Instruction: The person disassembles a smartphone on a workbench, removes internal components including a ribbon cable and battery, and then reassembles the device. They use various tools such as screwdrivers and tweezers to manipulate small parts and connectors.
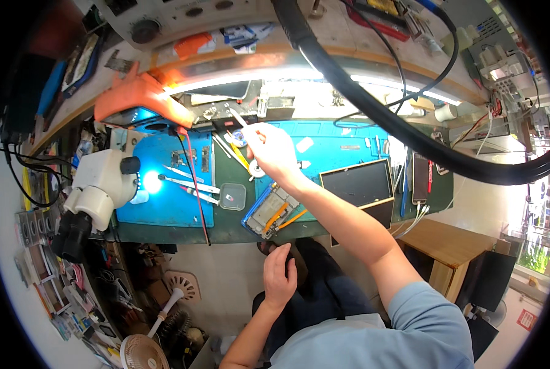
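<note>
My right hand (269, 150) is stretched over the back of the workbench, its fingers closed around a slim white pen-like tool (237, 117). The tool's tip points toward cluttered dark holders at the back; its exact kind is hard to make out. My left hand (280, 277) hangs above my lap, below the bench edge, fingers loosely extended and nothing visible in it. Between the two hands, near the front edge, lies an opened phone (267, 212) with a blue frame and orange ribbon cables. A black tray-like panel (358, 184) lies to its right.
A white microscope (96, 184) stands at the left over a blue mat (164, 212). On that mat are tweezers (192, 184); a small clear box (232, 197) sits beside it. A thick black hose (373, 111) arches across the upper right. Another phone (420, 178) lies right with cables.
</note>
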### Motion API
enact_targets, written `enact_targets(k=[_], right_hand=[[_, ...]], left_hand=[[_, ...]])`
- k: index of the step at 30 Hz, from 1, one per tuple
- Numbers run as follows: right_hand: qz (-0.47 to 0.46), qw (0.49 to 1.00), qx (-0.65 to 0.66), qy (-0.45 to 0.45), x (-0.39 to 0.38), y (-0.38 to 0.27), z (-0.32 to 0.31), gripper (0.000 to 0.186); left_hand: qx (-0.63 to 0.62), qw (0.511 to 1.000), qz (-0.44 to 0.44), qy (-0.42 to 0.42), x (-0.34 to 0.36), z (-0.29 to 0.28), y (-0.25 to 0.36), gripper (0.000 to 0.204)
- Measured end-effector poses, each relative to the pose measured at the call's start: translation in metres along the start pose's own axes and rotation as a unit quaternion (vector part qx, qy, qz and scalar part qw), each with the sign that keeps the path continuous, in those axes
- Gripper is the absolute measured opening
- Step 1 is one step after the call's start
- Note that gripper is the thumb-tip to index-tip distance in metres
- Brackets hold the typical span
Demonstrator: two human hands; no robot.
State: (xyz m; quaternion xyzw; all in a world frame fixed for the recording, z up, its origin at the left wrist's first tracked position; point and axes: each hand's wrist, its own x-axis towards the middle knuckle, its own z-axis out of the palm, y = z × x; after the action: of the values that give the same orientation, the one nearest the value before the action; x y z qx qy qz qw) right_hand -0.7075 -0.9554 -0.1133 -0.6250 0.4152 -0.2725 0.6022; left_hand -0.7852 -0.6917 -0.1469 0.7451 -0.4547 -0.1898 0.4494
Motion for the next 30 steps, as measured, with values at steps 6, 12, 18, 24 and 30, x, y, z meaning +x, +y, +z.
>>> enact_targets(k=[6,12,18,24,30], right_hand=[[0.001,1.0,0.006,0.005,0.003,0.009,0.005,0.027],[-0.06,0.995,-0.08,0.022,0.004,0.002,-0.004,0.026],[-0.051,0.99,-0.108,0.072,-0.099,0.012,-0.07,0.025],[0.037,0.978,0.034,0.202,-0.241,0.039,-0.201,0.018],[0.034,0.962,0.012,0.271,-0.264,0.066,-0.261,0.019]], left_hand=[[-0.029,0.997,-0.022,0.064,0.077,-0.022,0.018,0.022],[-0.004,0.995,0.015,0.094,0.13,-0.028,0.025,0.029],[-0.055,0.997,-0.034,0.034,0.085,0.0,0.019,0.026],[-0.104,0.991,-0.036,-0.075,0.029,0.041,0.018,0.028],[-0.134,0.987,-0.058,-0.07,0.028,0.068,0.016,0.029]])
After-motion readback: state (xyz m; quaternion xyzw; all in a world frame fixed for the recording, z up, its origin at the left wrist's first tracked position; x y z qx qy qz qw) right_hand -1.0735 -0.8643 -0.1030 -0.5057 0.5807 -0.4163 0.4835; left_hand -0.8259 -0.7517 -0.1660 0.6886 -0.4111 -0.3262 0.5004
